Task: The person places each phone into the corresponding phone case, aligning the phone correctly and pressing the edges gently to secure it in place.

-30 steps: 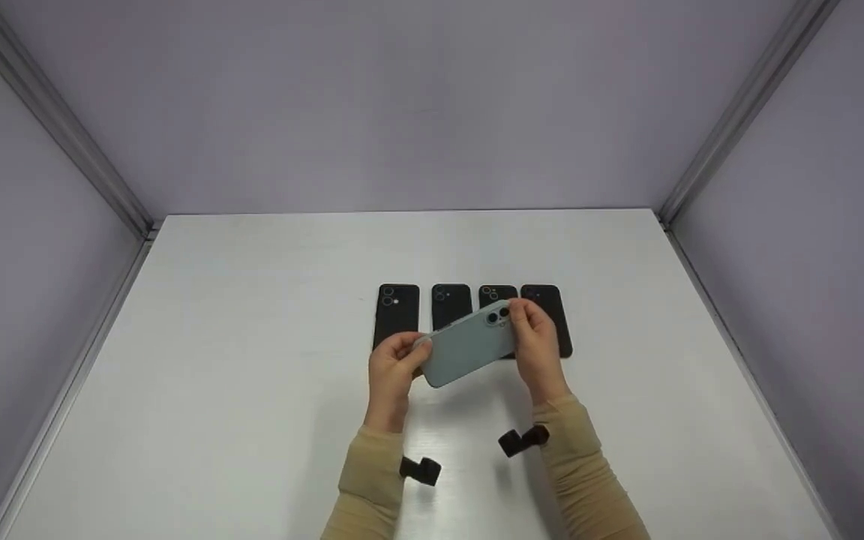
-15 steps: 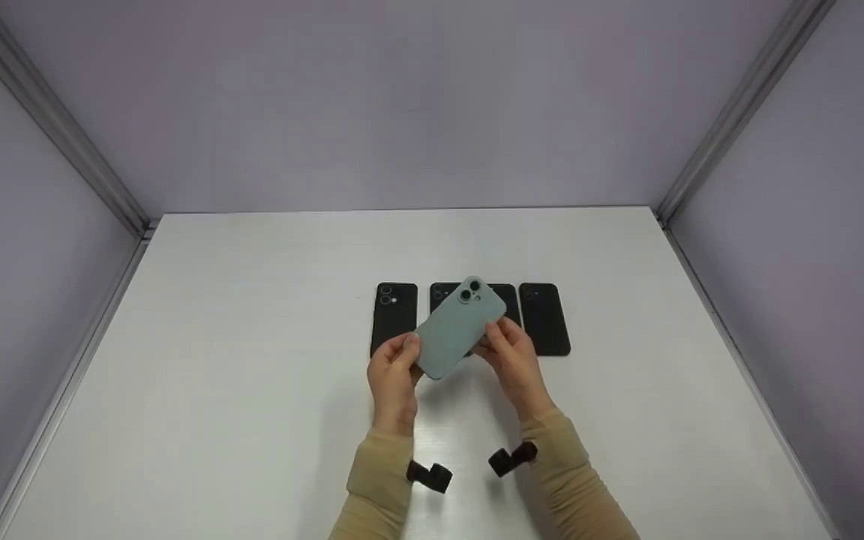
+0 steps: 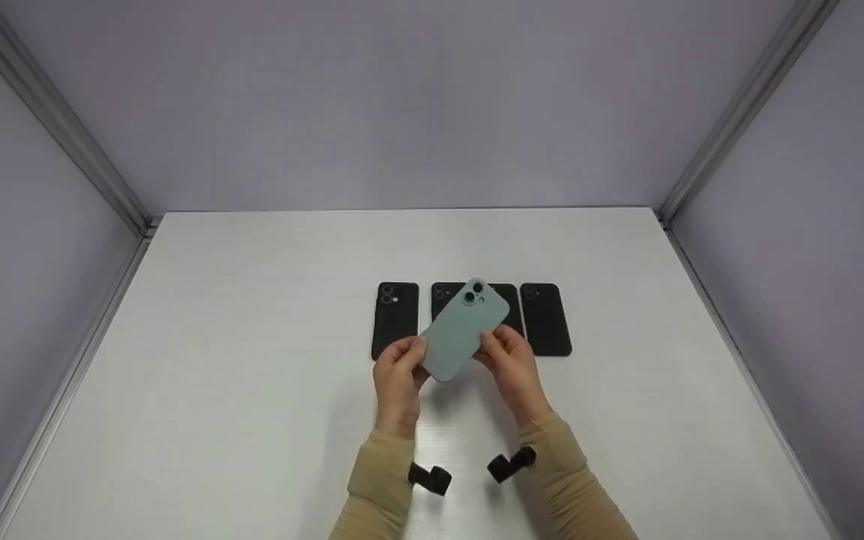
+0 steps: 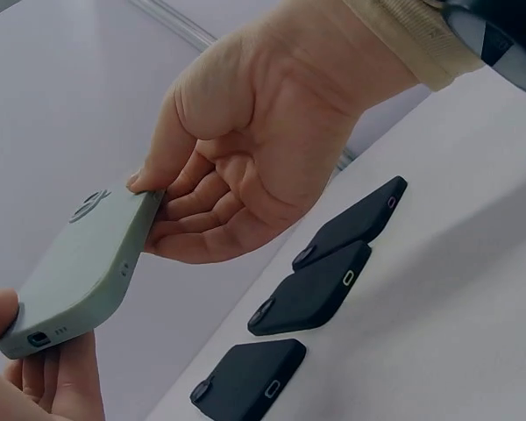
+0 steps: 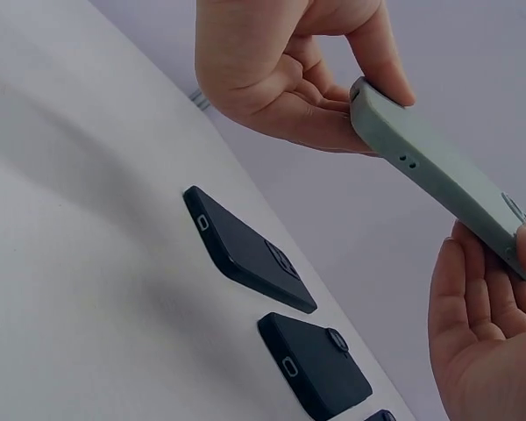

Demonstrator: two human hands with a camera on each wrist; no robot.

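Note:
A phone in a pale green case [image 3: 463,330] is held tilted above the table, its camera end pointing up and to the right in the head view. My left hand [image 3: 397,382] pinches its lower left corner, thumb on the back. On the opposite long edge, my right hand [image 3: 516,371] pinches with thumb and fingers. The left wrist view shows the port end of the green phone [image 4: 79,263] by the left hand [image 4: 70,377]. Behind it lie several phones in dark cases in a row, including the leftmost dark phone [image 3: 395,319] and the rightmost dark phone [image 3: 545,321]. The green phone partly covers the middle ones.
The white table [image 3: 252,337] has a pale back wall [image 3: 409,105] and side walls close around it. In the right wrist view, dark phones [image 5: 245,250] lie flat with their camera sides up. A small black camera [image 3: 432,478] sits at each wrist.
The green phone has turned more upright. My right hand has shifted from its camera end down to the long edge. Over the last half second the pose has barely changed.

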